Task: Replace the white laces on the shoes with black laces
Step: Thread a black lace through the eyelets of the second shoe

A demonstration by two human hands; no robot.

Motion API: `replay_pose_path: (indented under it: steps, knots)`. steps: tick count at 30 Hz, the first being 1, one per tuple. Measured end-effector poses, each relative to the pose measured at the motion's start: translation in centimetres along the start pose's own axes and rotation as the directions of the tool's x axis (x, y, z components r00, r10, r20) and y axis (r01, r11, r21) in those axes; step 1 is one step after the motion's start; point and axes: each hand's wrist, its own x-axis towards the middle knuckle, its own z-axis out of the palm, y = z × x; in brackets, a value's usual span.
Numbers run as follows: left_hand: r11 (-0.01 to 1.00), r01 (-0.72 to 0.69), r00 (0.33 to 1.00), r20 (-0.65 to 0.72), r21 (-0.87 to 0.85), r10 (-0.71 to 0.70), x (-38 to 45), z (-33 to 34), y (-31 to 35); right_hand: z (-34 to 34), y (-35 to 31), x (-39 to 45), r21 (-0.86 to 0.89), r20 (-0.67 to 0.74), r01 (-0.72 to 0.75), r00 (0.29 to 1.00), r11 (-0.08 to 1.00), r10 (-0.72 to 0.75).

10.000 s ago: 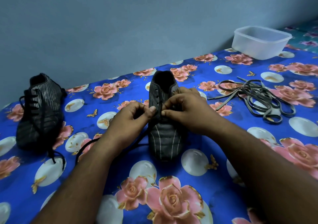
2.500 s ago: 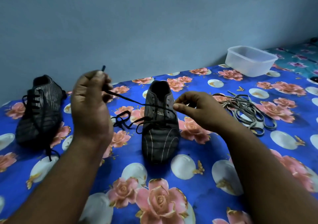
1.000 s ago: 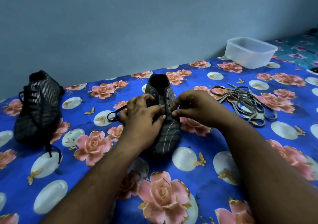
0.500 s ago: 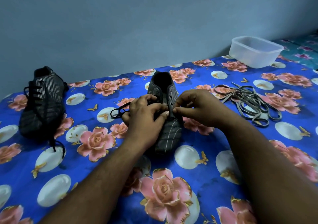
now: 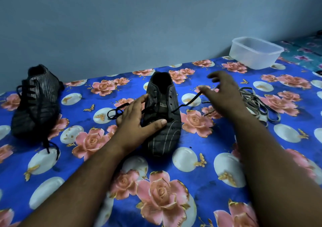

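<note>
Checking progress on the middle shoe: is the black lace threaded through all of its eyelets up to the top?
No: on the middle shoe the black lace leaves a lower eyelet, and the upper eyelets show bare.

What I've got on my feed, body only. Two hands, two forearms, all bare. Left hand (image 5: 137,120) shows at the left side of the centre shoe (image 5: 163,115). Its thumbnail (image 5: 163,121) is trimmed short and reads pale, plain. Left forearm (image 5: 90,179) is below-left of the shoe, uncovered from the wrist to the frame edge. Right hand (image 5: 224,94) is to the right of the shoe, motion-blurred, so I can't read nails or finger detail. Right forearm (image 5: 271,165) is below-right of the shoe, uncovered to the frame edge as well. Plain skin at both wrists. Lighting is dim and bluish, so fine surface detail is lost.
</note>
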Motion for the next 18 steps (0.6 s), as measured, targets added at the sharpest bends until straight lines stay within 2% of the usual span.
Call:
replay_pose_path:
  steps: [1,3,4,5,7,9,10,13,16,18]
  knots:
    - [1.000,0.002,1.000,-0.009,-0.004,-0.002,0.0,0.0,0.0,0.3,-0.9,-0.5,0.024,0.119,0.137,0.983,0.990,-0.139]
    - [1.000,0.005,1.000,-0.019,-0.013,-0.005,-0.1,0.0,0.0,1.1,-2.5,-1.7,0.080,0.347,0.348,0.869,0.934,-0.353]
    - [1.000,0.007,1.000,-0.022,-0.022,-0.007,-0.1,0.0,0.0,1.5,-2.9,-2.1,0.090,0.417,0.420,0.807,0.903,-0.417]
    - [0.999,0.010,1.000,-0.026,-0.032,-0.011,-0.1,0.0,0.1,1.7,-3.2,-2.4,0.107,0.451,0.461,0.767,0.881,-0.457]
    - [0.999,0.017,0.999,-0.035,-0.039,-0.018,-0.1,0.1,0.1,1.7,-3.2,-2.3,0.141,0.447,0.480,0.749,0.866,-0.488]
    - [0.999,0.019,0.999,-0.045,-0.031,-0.020,-0.1,0.1,0.1,1.6,-2.9,-1.9,0.128,0.415,0.446,0.787,0.886,-0.457]
    - [0.999,0.020,0.999,-0.048,-0.027,-0.021,-0.1,0.1,0.2,1.5,-2.6,-1.7,0.101,0.379,0.399,0.831,0.911,-0.406]
    - [1.000,0.015,0.999,-0.044,-0.028,-0.016,-0.2,0.1,0.2,0.8,-0.9,-0.4,-0.044,0.129,0.152,0.981,0.987,-0.145]
    - [0.999,0.012,0.999,-0.038,-0.030,-0.013,-0.2,0.1,0.3,-0.2,1.0,0.5,-0.195,-0.090,-0.107,0.992,0.975,0.091]
    - [0.999,0.006,0.999,-0.039,-0.039,-0.007,-0.3,0.0,0.3,-0.5,1.4,0.6,-0.260,-0.146,-0.165,0.981,0.951,0.130]
